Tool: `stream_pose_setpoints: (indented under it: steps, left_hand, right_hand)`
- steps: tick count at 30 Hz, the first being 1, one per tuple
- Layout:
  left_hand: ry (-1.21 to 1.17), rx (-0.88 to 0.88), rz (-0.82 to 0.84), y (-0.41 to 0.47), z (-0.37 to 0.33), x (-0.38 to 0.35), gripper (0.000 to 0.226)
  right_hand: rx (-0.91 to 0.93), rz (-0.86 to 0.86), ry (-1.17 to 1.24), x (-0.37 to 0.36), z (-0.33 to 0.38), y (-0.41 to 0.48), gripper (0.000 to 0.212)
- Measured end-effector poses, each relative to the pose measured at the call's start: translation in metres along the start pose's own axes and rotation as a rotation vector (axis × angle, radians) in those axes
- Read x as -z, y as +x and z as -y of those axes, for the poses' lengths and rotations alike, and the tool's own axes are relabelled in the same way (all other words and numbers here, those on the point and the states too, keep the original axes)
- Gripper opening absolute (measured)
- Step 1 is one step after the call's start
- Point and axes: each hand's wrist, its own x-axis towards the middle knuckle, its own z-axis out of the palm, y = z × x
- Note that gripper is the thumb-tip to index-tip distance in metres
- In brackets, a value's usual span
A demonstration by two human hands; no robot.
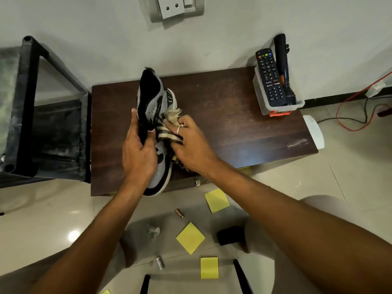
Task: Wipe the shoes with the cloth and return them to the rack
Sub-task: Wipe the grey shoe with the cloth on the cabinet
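Fingers of the left hand curl round the middle of the grey-and-black shoe, thumb on its other side. The right hand grips the striped cloth, bunched against the shoe's side. The shoe is held tilted over the dark surface, toe nearest. Farther back, a remote lies in a tub; the black rack stands to the left.
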Motion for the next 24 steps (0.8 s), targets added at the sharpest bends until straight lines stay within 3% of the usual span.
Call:
stream_pose_setpoints:
  steps: [4, 8, 11, 14, 17, 20, 24]
  left_hand:
    - [0.014, 0.002, -0.004, 0.001, 0.003, -0.002, 0.054]
    - [-0.012, 0.007, -0.016, 0.0, 0.003, -0.003, 0.054]
    - [-0.006, 0.007, -0.012, 0.0, 0.003, -0.003, 0.055]
    - [-0.005, 0.002, 0.008, -0.001, 0.002, -0.003, 0.054]
    - [-0.002, 0.011, 0.015, -0.001, 0.002, -0.001, 0.052]
    - [-0.028, 0.011, 0.024, 0.001, 0.004, -0.001, 0.052]
    - [-0.044, 0.001, 0.021, 0.003, 0.007, 0.001, 0.057]
  right_hand:
    - [-0.016, 0.008, 0.028, -0.007, 0.0, -0.009, 0.035]
    - [-0.091, 0.127, 0.001, 0.007, 0.002, -0.014, 0.007]
    - [-0.103, 0.065, 0.034, 0.016, 0.003, -0.007, 0.008]
    - [-0.03, -0.137, 0.119, 0.013, 0.003, 0.003, 0.034]
    - [0.035, -0.043, -0.023, 0.0, 0.002, 0.005, 0.05]
    - [0.1, 0.026, -0.199, -0.005, -0.001, 0.004, 0.039]
    - [0.038, 0.062, -0.061, 0.013, 0.002, 0.004, 0.025]
